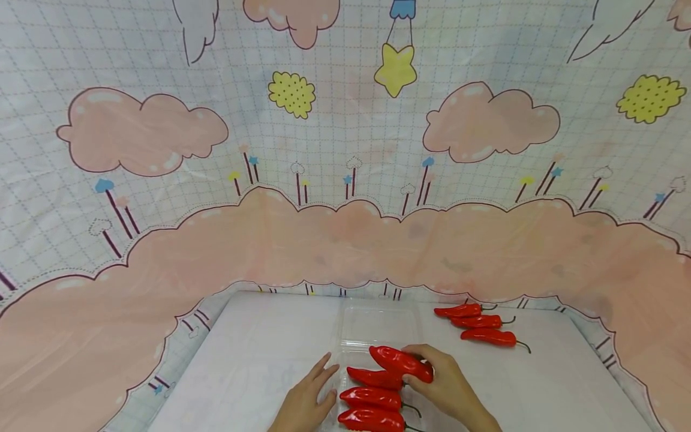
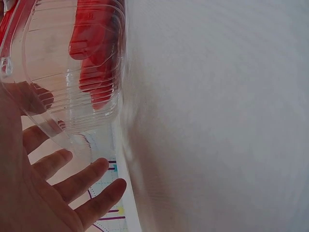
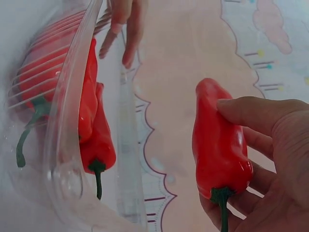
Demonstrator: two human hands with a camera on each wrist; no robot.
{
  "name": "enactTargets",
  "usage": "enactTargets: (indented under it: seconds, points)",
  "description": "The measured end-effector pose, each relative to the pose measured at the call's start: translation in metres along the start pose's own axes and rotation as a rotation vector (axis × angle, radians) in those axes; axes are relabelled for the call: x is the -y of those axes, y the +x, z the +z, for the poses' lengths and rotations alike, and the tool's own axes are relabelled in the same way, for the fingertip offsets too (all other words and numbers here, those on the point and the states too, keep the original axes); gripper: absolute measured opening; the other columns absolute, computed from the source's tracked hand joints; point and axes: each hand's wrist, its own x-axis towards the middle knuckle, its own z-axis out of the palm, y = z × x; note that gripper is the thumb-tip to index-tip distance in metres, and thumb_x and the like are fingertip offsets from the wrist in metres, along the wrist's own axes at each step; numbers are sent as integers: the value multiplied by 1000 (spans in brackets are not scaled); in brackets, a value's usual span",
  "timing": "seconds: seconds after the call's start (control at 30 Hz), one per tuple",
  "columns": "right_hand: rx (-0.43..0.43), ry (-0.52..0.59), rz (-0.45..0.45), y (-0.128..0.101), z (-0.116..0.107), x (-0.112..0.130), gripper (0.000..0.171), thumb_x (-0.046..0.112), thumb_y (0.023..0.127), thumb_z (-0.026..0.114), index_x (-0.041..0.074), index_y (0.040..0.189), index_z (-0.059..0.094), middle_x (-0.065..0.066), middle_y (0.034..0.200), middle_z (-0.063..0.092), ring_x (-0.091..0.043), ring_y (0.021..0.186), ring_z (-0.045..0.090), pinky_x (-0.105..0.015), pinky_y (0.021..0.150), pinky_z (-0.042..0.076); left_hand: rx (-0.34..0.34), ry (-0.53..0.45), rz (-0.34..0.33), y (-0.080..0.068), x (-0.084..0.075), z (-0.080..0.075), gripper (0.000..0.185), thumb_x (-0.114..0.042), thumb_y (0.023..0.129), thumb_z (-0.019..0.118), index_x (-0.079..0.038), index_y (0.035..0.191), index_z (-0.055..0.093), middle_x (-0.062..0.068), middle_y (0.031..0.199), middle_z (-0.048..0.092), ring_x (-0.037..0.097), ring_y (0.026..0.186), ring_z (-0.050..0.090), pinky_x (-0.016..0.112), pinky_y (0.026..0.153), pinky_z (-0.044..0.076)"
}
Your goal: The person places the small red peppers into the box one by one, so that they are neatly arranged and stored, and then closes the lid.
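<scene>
The person's hands (image 1: 308, 399) are bare, with slender fingers (image 2: 82, 181) and rounded fingertips (image 2: 117, 188).

On the counter (image 1: 259, 348), three peppers (image 1: 371, 397) lie seemingly inside the container (image 3: 63, 159), between left hand (image 1: 308, 396) and right hand (image 1: 445, 381); three loose peppers (image 1: 477, 322) lie behind, rightward.

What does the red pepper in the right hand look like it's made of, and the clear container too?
The red pepper has a smooth, glossy surface with bright highlights; it could be molded plastic or foam, or real waxy skin, and the look doesn't settle which. The clear container appears to be thin, shiny plastic: it's see-through, with molded ribs and glints along its edges.
</scene>
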Motion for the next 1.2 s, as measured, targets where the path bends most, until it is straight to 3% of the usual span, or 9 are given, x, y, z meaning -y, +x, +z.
enactTargets:
  seconds: [0.83,1.2]
  points:
    - [81,95,7,16,23,7,47,27,74,77,20,117,60,-1,115,64,-19,100,58,-40,83,57,2,-12,-4,-1,-1,-1,47,-34,87,58,-25,132,52,-2,149,38,21,115,60,47,87,54]
    - [108,102,-4,23,36,6,43,21,73,77,16,114,61,-4,111,65,-19,97,59,-44,83,56,14,-24,-40,-1,-4,-3,47,-36,87,58,-26,132,52,-2,149,38,22,115,59,48,86,53]
